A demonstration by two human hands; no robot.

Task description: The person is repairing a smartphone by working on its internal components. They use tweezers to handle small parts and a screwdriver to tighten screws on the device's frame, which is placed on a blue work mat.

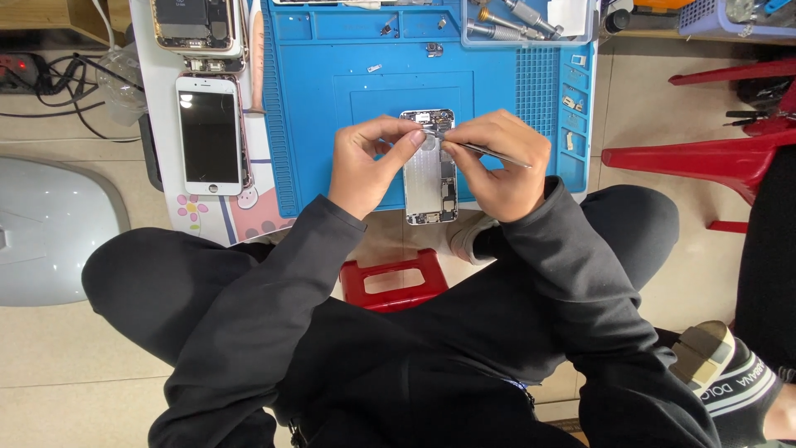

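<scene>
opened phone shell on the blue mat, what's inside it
The opened phone shell shows small dark parts near its bottom end. Both hands, left and right, cover its upper part, where the tweezers point.

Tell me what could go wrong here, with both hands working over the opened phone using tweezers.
1. The opened phone lies at the near edge of the blue mat, its lower end about level with that edge; a push could slide it off.
2. The right hand works metal tweezers over exposed parts; a slip could scratch or short something.
3. Tiny loose parts lie on the mat; a sleeve could sweep them away.
</scene>
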